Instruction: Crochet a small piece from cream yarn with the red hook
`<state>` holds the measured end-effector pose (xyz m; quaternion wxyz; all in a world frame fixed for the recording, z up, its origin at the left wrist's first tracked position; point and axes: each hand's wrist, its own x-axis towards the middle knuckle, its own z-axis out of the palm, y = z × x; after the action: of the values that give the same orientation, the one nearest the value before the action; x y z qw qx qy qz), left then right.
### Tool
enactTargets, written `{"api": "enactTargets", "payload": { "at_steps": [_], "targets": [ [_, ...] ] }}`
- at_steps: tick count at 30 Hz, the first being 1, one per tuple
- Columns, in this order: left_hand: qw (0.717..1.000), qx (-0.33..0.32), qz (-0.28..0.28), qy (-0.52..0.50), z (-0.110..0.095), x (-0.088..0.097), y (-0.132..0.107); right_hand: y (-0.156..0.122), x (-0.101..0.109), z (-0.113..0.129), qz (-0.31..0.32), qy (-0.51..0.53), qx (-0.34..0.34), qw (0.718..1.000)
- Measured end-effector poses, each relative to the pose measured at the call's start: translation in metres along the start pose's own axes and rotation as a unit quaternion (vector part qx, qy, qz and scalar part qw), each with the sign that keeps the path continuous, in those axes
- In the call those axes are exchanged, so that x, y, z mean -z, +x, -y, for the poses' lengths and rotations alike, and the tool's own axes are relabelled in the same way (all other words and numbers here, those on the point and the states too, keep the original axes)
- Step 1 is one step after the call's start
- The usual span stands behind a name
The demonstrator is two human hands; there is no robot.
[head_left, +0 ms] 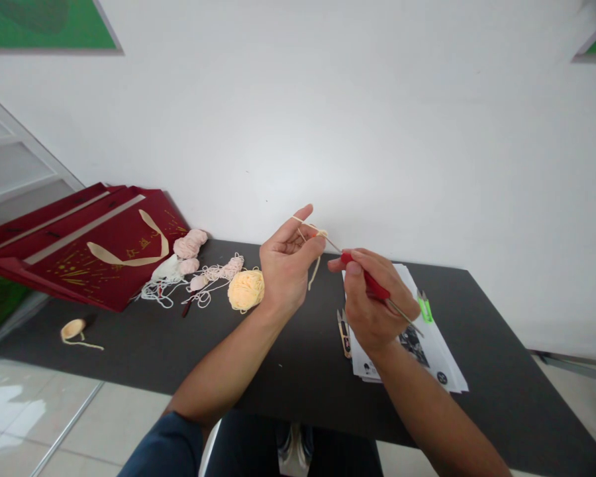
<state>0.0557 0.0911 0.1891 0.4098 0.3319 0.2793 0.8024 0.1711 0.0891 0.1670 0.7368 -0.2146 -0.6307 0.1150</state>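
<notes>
My left hand (289,262) is raised above the table with its index finger extended and a strand of pale yellow yarn (314,268) looped over it. Thumb and another finger pinch the yarn near a small loop, and its loose tail hangs below. In my right hand (377,301) is a crochet hook (372,281) with a red grip and thin metal ends, held like a pen. The hook's tip reaches into the yarn at my left fingertips; the exact path of the strand there is too small to tell. Behind my left wrist sits a yellow yarn ball (246,290).
Red gift bags (94,245) lean at the left of the dark table (179,358). Beside them lie pink yarn (191,244), tangled white yarn (165,278) and a small cream crocheted piece (73,329). Thread snips (344,334), green snips (426,308) and printed papers (442,361) lie around my right hand.
</notes>
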Motion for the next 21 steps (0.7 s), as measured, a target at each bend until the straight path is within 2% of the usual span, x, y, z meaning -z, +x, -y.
{"api": "enactTargets", "payload": {
  "at_steps": [2, 4, 7, 10, 14, 17, 21],
  "targets": [
    [0.999, 0.033, 0.010, -0.030, -0.002, 0.000, 0.001, -0.002, 0.003, -0.004, 0.027, -0.028, 0.042, 0.998],
    [0.995, 0.070, 0.031, -0.065, -0.005, 0.000, 0.003, -0.003, 0.004, -0.008, 0.052, -0.010, 0.038, 0.998],
    [0.986, 0.121, 0.060, -0.102, -0.010, 0.002, 0.009, -0.001, 0.004, -0.014, 0.070, 0.091, -0.048, 0.992],
    [0.980, 0.147, 0.077, -0.109, -0.012, 0.003, 0.014, 0.005, 0.005, -0.019, 0.071, 0.209, -0.143, 0.965],
    [0.981, 0.158, 0.092, -0.063, -0.009, 0.007, 0.016, 0.017, 0.012, -0.029, 0.072, 0.266, -0.204, 0.939],
    [0.981, 0.158, 0.114, 0.009, -0.006, 0.012, 0.018, 0.025, 0.020, -0.033, 0.081, 0.236, -0.184, 0.951],
    [0.982, 0.116, 0.110, 0.100, 0.000, 0.018, 0.020, 0.030, 0.031, -0.027, 0.117, 0.114, -0.094, 0.982]
  ]
}}
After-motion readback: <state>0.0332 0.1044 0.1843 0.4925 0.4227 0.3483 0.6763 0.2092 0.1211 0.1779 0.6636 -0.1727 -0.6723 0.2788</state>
